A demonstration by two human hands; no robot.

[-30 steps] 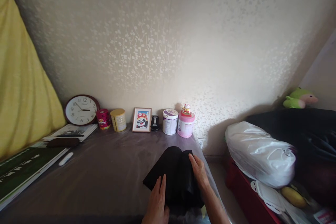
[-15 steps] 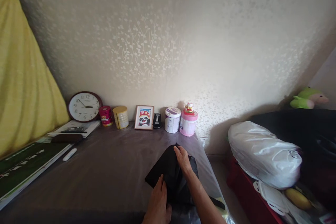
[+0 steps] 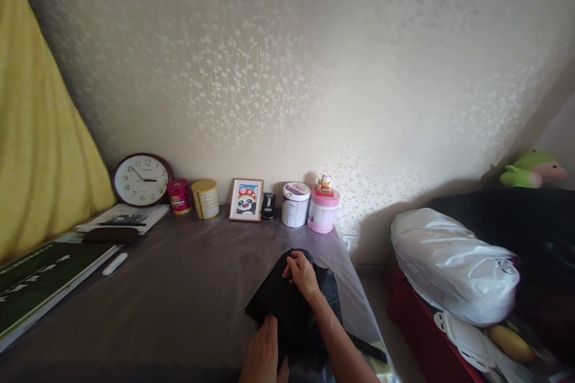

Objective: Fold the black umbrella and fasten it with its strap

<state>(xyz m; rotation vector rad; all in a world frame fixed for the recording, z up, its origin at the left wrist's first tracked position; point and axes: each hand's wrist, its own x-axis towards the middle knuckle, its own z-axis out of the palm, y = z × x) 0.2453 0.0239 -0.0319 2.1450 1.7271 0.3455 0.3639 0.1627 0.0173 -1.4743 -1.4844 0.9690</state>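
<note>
A piece of black folded cloth, perhaps a bag, lies near the table's right front; its exact kind is unclear. From its right side a flat black strap reaches toward the table edge. My left hand rests at the cloth's near left edge, fingers stretched out together, the thumb partly seen below. On the cloth's far part lies my right hand, its fingers apart and slightly bent, touching the top surface. A shinier dark flap shows to the right of my right wrist.
Along the wall stand a clock, several cans, a framed panda picture and a lucky-cat figurine. A green book and a white oblong object lie left. Beyond the right edge sits a white plastic bag.
My right hand has let go of the cloth's far edge, which now lies flatter, and has moved slightly left onto it. My left hand has slid a little toward me.
</note>
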